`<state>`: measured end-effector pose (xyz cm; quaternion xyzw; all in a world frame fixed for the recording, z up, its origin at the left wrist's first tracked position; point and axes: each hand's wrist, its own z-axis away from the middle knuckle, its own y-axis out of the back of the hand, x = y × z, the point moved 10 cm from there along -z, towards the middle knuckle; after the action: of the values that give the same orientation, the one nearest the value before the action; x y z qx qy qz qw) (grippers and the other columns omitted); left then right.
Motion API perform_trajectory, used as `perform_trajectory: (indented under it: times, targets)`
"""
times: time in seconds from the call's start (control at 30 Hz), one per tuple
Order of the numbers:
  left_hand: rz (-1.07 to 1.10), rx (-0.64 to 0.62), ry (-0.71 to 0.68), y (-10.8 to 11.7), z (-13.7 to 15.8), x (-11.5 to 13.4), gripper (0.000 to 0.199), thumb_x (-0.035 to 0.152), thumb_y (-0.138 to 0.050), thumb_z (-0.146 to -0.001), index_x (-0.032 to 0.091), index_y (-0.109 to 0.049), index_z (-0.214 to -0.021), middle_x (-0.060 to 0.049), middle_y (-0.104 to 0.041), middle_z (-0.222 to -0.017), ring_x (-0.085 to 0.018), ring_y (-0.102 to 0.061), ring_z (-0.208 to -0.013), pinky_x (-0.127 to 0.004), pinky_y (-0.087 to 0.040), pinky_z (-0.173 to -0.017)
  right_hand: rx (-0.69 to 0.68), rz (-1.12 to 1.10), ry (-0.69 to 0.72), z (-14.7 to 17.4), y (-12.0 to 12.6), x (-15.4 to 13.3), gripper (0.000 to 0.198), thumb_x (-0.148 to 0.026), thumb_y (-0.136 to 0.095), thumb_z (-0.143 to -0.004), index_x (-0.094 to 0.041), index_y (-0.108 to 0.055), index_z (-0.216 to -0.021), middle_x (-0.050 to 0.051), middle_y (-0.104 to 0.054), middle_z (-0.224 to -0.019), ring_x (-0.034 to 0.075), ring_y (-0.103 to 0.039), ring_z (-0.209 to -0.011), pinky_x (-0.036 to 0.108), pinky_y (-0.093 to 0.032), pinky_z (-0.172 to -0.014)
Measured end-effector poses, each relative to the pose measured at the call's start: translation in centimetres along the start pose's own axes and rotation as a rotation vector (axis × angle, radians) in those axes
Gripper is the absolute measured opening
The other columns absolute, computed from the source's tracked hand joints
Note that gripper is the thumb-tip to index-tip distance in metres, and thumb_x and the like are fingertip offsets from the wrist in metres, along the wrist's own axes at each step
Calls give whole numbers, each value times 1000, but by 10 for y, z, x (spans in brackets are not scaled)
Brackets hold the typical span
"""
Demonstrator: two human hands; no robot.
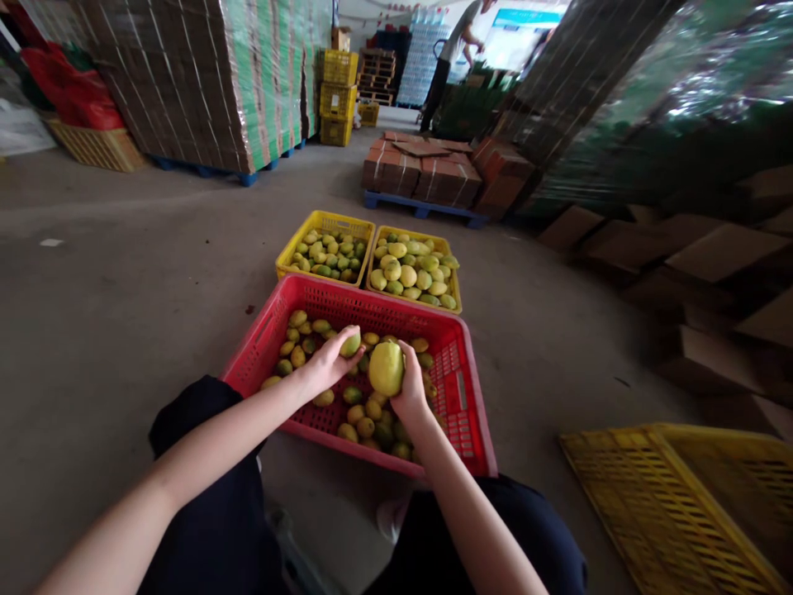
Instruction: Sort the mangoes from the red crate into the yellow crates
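Note:
My right hand (410, 387) is closed around the side of a large yellow-green mango (385, 369), held above the red crate (462, 330). To its left, my left hand (327, 364) grips a smaller green mango (350, 344), with the fingertips hidden in part. Below both hands, several loose yellow and green mangoes (365, 427) lie on the bottom of the red crate. Against its far side stand two yellow crates. The left yellow crate (286, 258) holds smaller, greener fruit; larger, yellower fruit fills the right yellow crate (457, 296).
An overturned or tilted yellow crate (657, 487) lies at the lower right. Cardboard boxes (712, 355) line the right side. Farther off are boxes on a blue pallet (421, 208), wrapped stacks (179, 83), stacked yellow crates (338, 99) and a standing person (458, 49).

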<state>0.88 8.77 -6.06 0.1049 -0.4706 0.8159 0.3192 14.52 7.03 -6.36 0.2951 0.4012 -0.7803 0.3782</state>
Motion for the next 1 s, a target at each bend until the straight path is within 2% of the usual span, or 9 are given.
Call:
perform_trajectory:
  times: [0.03,0.1,0.3,0.4,0.5,0.63,0.83,1.0]
  targets:
    - [-24,-11,-10,-2,0,1,10,11,-66,-79,18,-59,-80,3,-61,-71,-7,-59,-59,-16,-52,-55,-23,-77,-74,1,-3,5,24,-44,-66,-72,-19,-64,-72,-2,-65,-56,14,-60,-48,26,-52,-48]
    - [-81,-21,14,-3,-1,-2,10,17,-69,-78,18,-59,-80,2,-62,-70,-7,-58,-55,-17,-50,-50,-80,-158,-131,4,-11,5,21,-40,-63,-75,-19,-64,-78,0,-68,-62,14,-61,-48,26,-53,-47]
    - [-115,39,59,4,-1,-4,26,35,-57,-88,16,-58,-72,1,-59,-60,-8,-54,-46,-18,-48,-44,-87,-194,-116,12,-14,-7,12,-31,-62,-77,-19,-64,-81,0,-69,-65,15,-62,-50,27,-56,-51]
    - [-122,46,67,6,-4,-6,30,40,-55,-90,14,-62,-77,2,-58,-57,-7,-52,-42,-17,-45,-41,-9,-314,-146,9,-4,-2,11,-32,-62,-77,-22,-63,-82,-3,-69,-65,15,-63,-54,29,-57,-55]
    - [-108,93,82,11,-7,-11,27,41,-61,-87,14,-63,-83,0,-61,-61,-9,-57,-48,-18,-48,-44,108,-396,-149,-1,16,4,11,-37,-61,-77,-27,-60,-81,-6,-68,-63,16,-65,-56,31,-58,-56]
    - [-126,111,111,9,-8,-17,24,37,-61,-87,15,-58,-81,-3,-64,-69,-13,-62,-57,-22,-53,-50,97,-318,-113,-18,29,7,19,-44,-52,-80,-27,-59,-76,-5,-67,-59,16,-65,-53,32,-56,-54]
    - [-117,108,86,8,-2,-14,20,30,-57,-90,14,-57,-77,-1,-61,-63,-11,-60,-54,-21,-55,-51,40,-296,-167,-9,12,13,21,-41,-56,-82,-22,-63,-78,-2,-69,-60,15,-63,-50,28,-54,-51]
    - [-181,74,132,7,-2,-13,37,41,-45,-94,15,-56,-71,-1,-59,-55,-10,-56,-47,-20,-49,-45,-46,-353,-212,7,-11,8,18,-35,-57,-85,-21,-64,-77,-3,-68,-57,13,-61,-45,25,-54,-49]
